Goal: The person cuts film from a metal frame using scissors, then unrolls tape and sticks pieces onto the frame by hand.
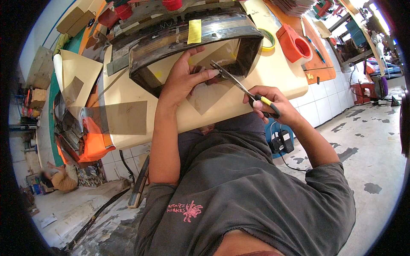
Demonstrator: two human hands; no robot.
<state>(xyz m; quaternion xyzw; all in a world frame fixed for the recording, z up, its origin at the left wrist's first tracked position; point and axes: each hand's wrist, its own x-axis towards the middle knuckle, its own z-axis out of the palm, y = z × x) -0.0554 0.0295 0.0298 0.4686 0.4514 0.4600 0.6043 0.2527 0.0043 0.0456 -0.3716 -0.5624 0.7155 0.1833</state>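
My right hand (271,104) grips scissors (235,81) with black and yellow handles, their blades pointing up and left. The blade tips are beside the thumb of my left hand (185,79), which pinches a thin, see-through grey-brown sheet (203,102). The left index finger stretches up to the edge of a dark, glossy curved frame (141,57). A yellow tape strip (194,32) is stuck on the frame's top. Whether the blades are around the sheet's edge, I cannot tell.
The table has a cream paper cover (282,85). A red tape dispenser (292,45) and a yellow tape roll (267,40) stand to the right. Another see-through sheet (124,117) lies left, near an orange bag (95,143). Another person (64,179) is low at the far left.
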